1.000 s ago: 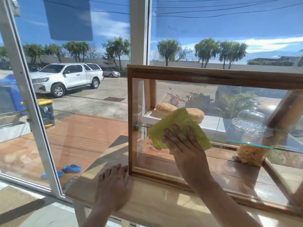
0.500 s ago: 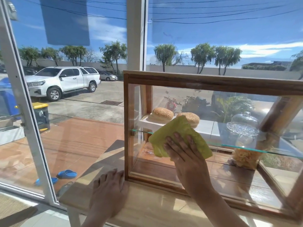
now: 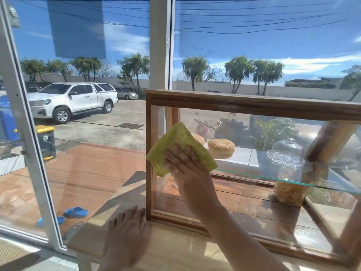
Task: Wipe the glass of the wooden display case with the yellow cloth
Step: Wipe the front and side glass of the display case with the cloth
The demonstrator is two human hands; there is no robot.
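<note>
The cloth and right hand have slid left and up the glass since 1 s ago, uncovering 1 bun. Fingers flat, the right hand presses the cloth against the case near its left post. The left hand rests open on the surface. No writing is legible.

no readable text, labels or numbers anywhere
</note>
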